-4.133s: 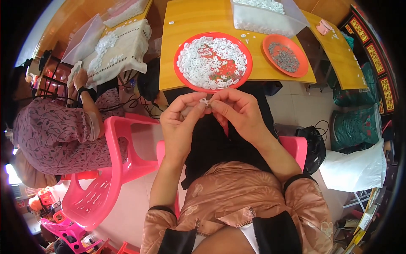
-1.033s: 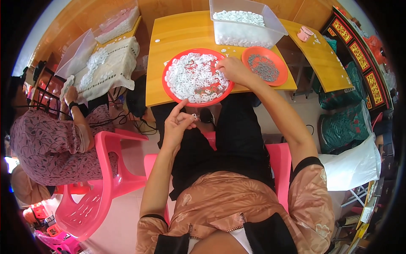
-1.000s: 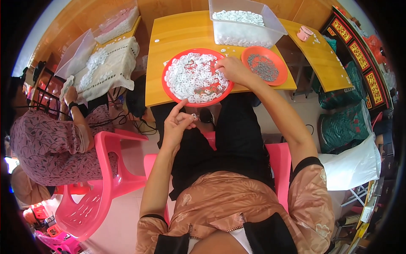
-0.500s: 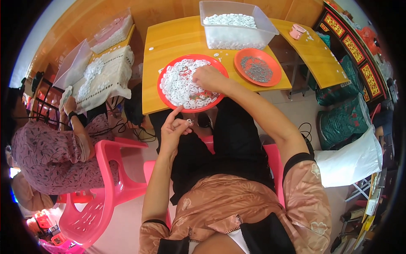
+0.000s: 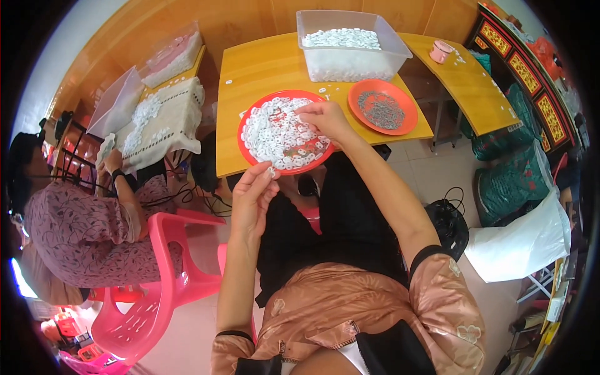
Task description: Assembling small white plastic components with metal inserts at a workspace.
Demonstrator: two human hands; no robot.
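A red round tray (image 5: pixel 240 147) at the table's front edge is heaped with small white plastic pieces (image 5: pixel 269 128), each with holes in it. My left hand (image 5: pixel 253 190) is just in front of the tray's near rim, thumb and fingertips pinched on one small white plastic piece (image 5: pixel 272 171). Over the right side of the heap is my right hand (image 5: pixel 326 120), its thumb and forefinger together; what they hold, if anything, is too small to see. Right of it, an orange-red plate (image 5: pixel 409 119) holds many small grey metal parts (image 5: pixel 380 111).
A clear plastic bin (image 5: pixel 350 69) full of white pieces stands behind the tray on the yellow table (image 5: pixel 250 69). A pink cup (image 5: pixel 440 51) is on the side table. At left, another person (image 5: pixel 94 231) sits at a cloth-covered table beside a pink chair (image 5: pixel 165 269).
My right hand has risen slightly off the heap and its fingers have come together. My left hand has turned and lifted its white piece toward the tray's rim.
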